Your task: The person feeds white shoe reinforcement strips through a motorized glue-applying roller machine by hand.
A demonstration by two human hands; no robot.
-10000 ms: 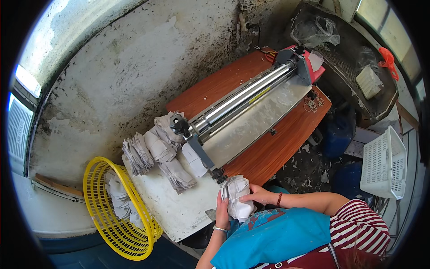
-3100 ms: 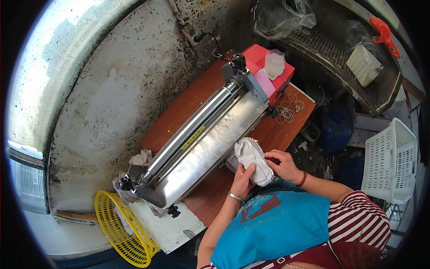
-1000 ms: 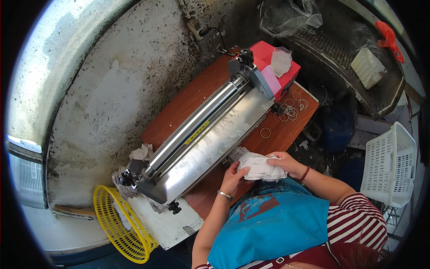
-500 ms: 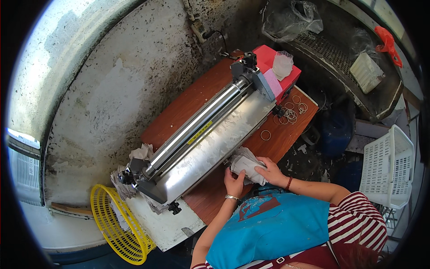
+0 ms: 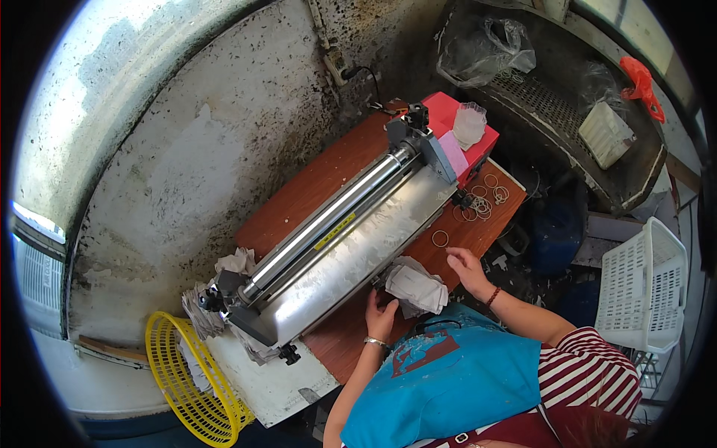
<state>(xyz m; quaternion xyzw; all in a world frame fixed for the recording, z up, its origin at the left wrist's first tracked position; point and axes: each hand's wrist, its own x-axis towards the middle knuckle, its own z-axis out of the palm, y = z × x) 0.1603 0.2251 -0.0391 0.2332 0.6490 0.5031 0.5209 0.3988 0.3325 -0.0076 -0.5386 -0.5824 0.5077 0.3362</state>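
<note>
A folded bundle of greyish-white sheets [image 5: 417, 290], of paper or cloth, lies on the brown table board against the front edge of the metal roller machine [image 5: 358, 239]. My left hand [image 5: 380, 317] is just left of the bundle, thumb and fingers apart, with nothing seen in it; some fingertips are hidden near the machine's edge. My right hand [image 5: 469, 273] is off the bundle to its upper right, fingers stretched out and holding nothing visible. Just beyond those fingertips lies a single thin pale ring [image 5: 440, 238], like a rubber band. Several similar rings [image 5: 484, 203] lie farther back.
More crumpled sheets [image 5: 202, 310] hang at the machine's left end. A yellow basket [image 5: 160, 366] stands at lower left, a white basket [image 5: 635, 291] at right. On the red box [image 5: 478, 145] rests a clear plastic container [image 5: 470, 125]. A dark metal trough [image 5: 538, 112] is behind.
My hands have let go of the bundle, which now lies on the board. The right hand has moved up and right toward the single ring; the left has shifted slightly left and down.
</note>
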